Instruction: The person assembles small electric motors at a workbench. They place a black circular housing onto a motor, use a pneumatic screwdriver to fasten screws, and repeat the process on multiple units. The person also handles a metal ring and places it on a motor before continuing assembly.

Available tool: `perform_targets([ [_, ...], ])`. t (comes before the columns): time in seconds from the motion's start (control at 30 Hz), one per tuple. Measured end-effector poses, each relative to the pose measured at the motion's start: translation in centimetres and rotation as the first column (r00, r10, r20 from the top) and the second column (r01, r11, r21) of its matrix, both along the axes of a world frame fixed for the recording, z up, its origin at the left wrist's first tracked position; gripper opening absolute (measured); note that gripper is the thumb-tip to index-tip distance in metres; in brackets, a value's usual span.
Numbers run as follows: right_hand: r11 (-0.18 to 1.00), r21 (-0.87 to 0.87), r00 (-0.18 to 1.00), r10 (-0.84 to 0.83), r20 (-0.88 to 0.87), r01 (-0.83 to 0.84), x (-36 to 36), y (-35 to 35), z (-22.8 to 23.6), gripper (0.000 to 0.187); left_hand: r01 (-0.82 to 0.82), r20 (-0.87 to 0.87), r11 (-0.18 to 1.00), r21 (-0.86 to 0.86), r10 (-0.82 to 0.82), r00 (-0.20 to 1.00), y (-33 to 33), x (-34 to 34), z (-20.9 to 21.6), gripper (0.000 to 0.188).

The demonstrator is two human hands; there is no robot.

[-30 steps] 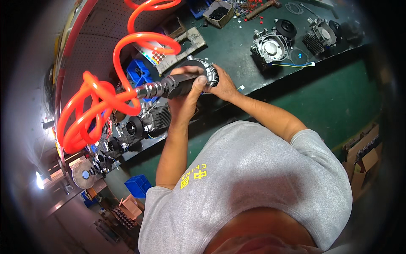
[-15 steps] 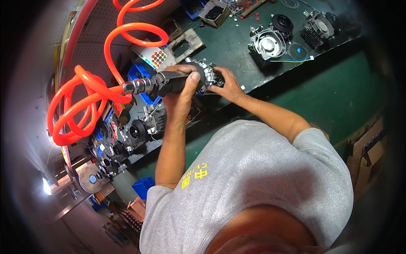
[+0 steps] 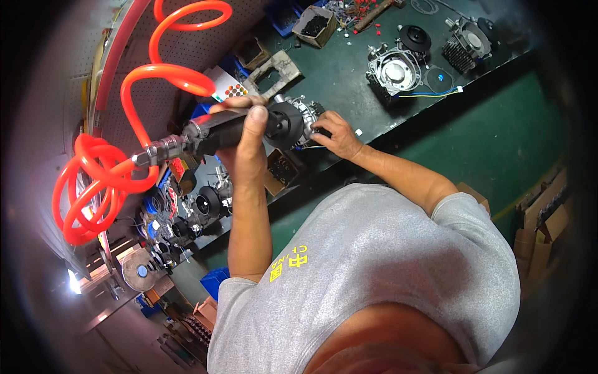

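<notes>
My left hand point(image 3: 249, 137) is closed around a black air-powered driver point(image 3: 215, 134), its thumb along the body. An orange coiled air hose point(image 3: 134, 106) runs from the driver's metal fitting. Past the tool's front end sits a small engine point(image 3: 308, 113) with a black round flywheel point(image 3: 285, 126) facing the tool; whether the tip touches it is hidden. My right hand point(image 3: 341, 137) has its fingers bent and closed on the engine's right side, at a dark part partly covered by the fingertips.
Two more engines point(image 3: 395, 68) point(image 3: 467, 45) stand on the green bench point(image 3: 346, 75) at the right. A carton of black parts point(image 3: 315, 26), a hammer point(image 3: 377, 15) and a pale metal frame point(image 3: 272, 73) lie at the back. Several engines line the left side. A small box point(image 3: 281, 168) sits near the bench edge.
My left hand has drawn the driver left and away from the engine, and the hose has swung left. My right hand's fingers have curled in closer at the engine's side.
</notes>
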State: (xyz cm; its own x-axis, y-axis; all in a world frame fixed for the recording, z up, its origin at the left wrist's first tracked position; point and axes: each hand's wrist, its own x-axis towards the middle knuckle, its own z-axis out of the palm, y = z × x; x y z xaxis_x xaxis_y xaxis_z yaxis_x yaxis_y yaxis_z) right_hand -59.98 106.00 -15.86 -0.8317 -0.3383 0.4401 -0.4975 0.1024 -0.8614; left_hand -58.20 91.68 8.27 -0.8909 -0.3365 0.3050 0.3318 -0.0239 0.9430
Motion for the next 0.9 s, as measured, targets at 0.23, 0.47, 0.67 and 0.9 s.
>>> perform_targets([
  [0.23, 0.989, 0.038, 0.976, -0.151, 0.157, 0.146, -0.5, -1.2, 1.4, 0.075, -0.115, 0.013, 0.992, 0.047, 0.115, 0.993, -1.7, -3.6, -1.5, 0.024],
  [0.47, 0.994, 0.091, 0.935, 0.025, 0.354, -0.061, -1.2, -2.4, -0.8, 0.102, -0.242, 0.059, 0.969, 0.049, 0.239, 0.969, -2.5, -4.7, -4.4, 0.023],
  [0.67, 0.996, 0.083, 0.947, 0.011, 0.321, -0.04, -1.2, -2.5, -1.1, 0.1, -0.275, 0.053, 0.961, 0.04, 0.273, 0.961, -2.9, -4.8, -4.9, 0.022],
  [0.9, 0.996, 0.083, 0.945, 0.006, 0.328, -0.035, -1.2, -2.7, -1.1, 0.101, -0.252, 0.023, 0.965, 0.068, 0.251, 0.968, -3.0, -4.8, -5.1, 0.024],
])
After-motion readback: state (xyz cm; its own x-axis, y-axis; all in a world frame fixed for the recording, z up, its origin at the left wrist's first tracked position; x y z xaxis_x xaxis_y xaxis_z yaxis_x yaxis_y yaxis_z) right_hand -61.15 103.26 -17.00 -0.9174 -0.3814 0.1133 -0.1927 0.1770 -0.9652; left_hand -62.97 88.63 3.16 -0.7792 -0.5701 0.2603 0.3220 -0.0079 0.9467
